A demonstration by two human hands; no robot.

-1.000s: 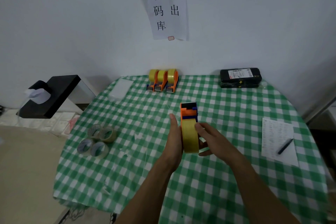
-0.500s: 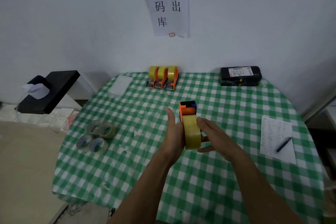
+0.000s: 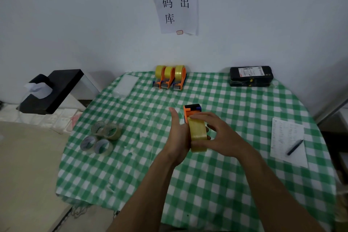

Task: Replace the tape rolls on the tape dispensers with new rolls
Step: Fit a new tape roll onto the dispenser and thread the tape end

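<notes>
Near the middle of the frame, just above the table, an orange tape dispenser (image 3: pixel 191 111) carrying a yellow tape roll (image 3: pixel 197 133) is held between the two hands, which are brought close together around it. The left hand (image 3: pixel 177 134) is laid against the dispenser's left side with the thumb pointing straight up; its fingers are hidden behind the roll, so how far they are curled cannot be told. The right hand (image 3: pixel 218 133) is clamped on the roll from the right, with the fingers bent over its top edge and the thumb pressed against its lower face. Three loaded dispensers (image 3: pixel 170 78), each fitted with a yellow roll, are lined up side by side at the upper middle, against the wall. Four nearly spent rolls (image 3: pixel 100 138) are clustered together at the middle left of the table. One written sheet (image 3: pixel 284 132) is seen at the right edge, with one pen (image 3: pixel 294 147) lying on it. One black packet (image 3: pixel 250 77) with a white label is placed at the upper right, and one clear plastic bag (image 3: pixel 125 83) at the upper left of the table. The table is covered with a green and white checked cloth (image 3: pixel 207 190). A paper sign (image 3: pixel 176 0) with black characters is fixed to the white wall above. A black box (image 3: pixel 56 88) is seen at the left, beside the table.
</notes>
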